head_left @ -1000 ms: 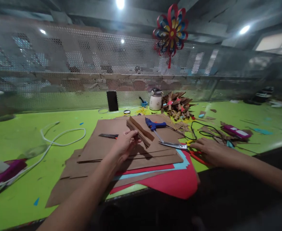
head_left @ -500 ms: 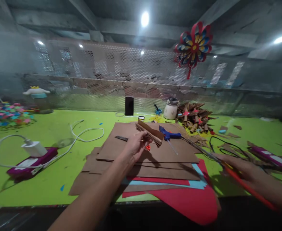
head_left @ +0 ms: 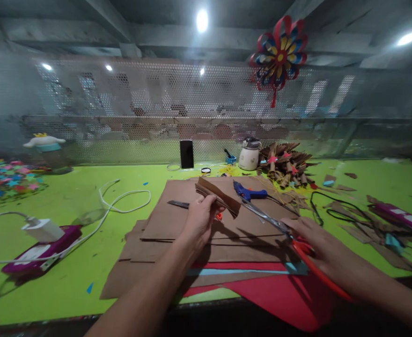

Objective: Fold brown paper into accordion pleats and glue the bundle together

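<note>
**Two hands at a craft bench: folded brown paper and scissors**

The left hand (head_left: 201,220) closes its fingers and thumb around the near end of a folded brown paper bundle (head_left: 218,196). The bundle is lifted just above the stack of brown paper sheets (head_left: 178,224) and angles away from the person, toward the right. The right hand (head_left: 314,243) grips the scissors (head_left: 265,216) by their red handles. The metal blades point up and to the left, with their tips close under the far end of the bundle. Whether the blades are parted cannot be told.

The brown sheets lie in the middle of the green table (head_left: 69,281). A light blue sheet (head_left: 241,271) and a red sheet (head_left: 279,295) show from beneath them at the near edge. On the brown stack, a blue glue gun (head_left: 250,192) rests just beyond the scissor tips. A dark cutter (head_left: 178,204) lies to the left of the left hand.

Left of the stack, a white cable (head_left: 121,201) loops across the table to a white charger (head_left: 42,229), which sits on a magenta pack (head_left: 40,250). At the back stand a black phone (head_left: 187,153), a white jar (head_left: 248,157) and a pile of brown paper cones (head_left: 285,166). A black cord (head_left: 328,210) curls on the table to the right. A red, blue and yellow paper pinwheel (head_left: 279,54) hangs above, in front of a perforated metal screen (head_left: 157,103).
</note>
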`<state>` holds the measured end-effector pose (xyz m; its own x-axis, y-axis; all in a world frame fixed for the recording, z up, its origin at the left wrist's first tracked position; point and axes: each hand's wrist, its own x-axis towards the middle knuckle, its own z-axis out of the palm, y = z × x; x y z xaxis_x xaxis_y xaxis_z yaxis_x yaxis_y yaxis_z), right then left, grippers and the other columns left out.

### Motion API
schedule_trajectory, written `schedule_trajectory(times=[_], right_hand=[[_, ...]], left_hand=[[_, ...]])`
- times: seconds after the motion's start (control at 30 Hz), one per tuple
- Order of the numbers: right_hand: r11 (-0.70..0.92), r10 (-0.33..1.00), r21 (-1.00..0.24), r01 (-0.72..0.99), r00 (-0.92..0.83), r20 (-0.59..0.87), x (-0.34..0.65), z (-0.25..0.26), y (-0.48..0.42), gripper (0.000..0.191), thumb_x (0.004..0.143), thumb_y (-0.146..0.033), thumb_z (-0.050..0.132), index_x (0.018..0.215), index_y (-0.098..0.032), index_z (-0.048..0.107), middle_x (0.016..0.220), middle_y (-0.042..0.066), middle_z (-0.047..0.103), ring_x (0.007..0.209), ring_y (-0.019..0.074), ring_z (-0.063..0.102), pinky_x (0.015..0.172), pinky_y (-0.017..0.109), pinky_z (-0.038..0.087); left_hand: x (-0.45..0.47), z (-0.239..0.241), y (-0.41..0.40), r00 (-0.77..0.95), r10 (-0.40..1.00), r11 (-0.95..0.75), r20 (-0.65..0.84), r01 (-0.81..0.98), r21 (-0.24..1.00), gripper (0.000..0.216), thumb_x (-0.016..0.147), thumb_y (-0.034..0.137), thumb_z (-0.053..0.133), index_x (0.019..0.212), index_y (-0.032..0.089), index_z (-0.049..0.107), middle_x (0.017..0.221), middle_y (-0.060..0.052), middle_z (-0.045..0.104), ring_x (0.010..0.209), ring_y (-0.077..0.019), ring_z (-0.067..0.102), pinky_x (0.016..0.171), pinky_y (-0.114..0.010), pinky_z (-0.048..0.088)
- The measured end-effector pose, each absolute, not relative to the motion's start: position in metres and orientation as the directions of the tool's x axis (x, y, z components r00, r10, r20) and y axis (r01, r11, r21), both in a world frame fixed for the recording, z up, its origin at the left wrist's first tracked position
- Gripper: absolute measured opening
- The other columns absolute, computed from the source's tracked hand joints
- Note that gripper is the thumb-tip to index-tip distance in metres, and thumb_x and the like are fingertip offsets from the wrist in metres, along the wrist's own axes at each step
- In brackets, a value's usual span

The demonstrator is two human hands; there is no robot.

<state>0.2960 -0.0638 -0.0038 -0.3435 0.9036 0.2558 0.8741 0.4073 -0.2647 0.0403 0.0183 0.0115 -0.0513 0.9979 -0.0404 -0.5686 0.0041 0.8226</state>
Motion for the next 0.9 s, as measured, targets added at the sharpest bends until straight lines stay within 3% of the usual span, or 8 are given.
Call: schedule_trajectory(times=[0.67, 0.9], right_hand=[[0.336, 0.942, -0.356, 0.872, -0.308, 0.135, 0.275, -0.009, -0.059, 0.046, 0.081, -0.023, 0.044, 0.127, -0.026, 0.043, 0.100, 0.008, 0.054, 0.087, 0.0210, 0.054, 0.075, 0.033, 0.044], [0.373, 0.928, -0.395, 0.839, -0.342, 0.151, 0.273, -0.005, -0.059, 0.044, 0.080, -0.023, 0.046, 0.124, -0.027, 0.047, 0.097, 0.006, 0.057, 0.088, 0.0209, 0.055, 0.077, 0.033, 0.044]], left_hand=[[0.050, 0.013, 0.008, -0.049, 0.998, 0.020, -0.046, -0.442, 0.897, 0.005, 0.064, 0.015, 0.058, 0.066, 0.012, 0.054, 0.054, 0.001, 0.059, 0.046, -0.0077, 0.055, 0.045, -0.016, 0.043], [0.051, 0.013, 0.009, -0.052, 0.998, 0.000, -0.027, -0.461, 0.888, 0.009, 0.062, 0.014, 0.060, 0.070, 0.012, 0.058, 0.061, 0.000, 0.061, 0.051, -0.0076, 0.055, 0.053, -0.019, 0.048]])
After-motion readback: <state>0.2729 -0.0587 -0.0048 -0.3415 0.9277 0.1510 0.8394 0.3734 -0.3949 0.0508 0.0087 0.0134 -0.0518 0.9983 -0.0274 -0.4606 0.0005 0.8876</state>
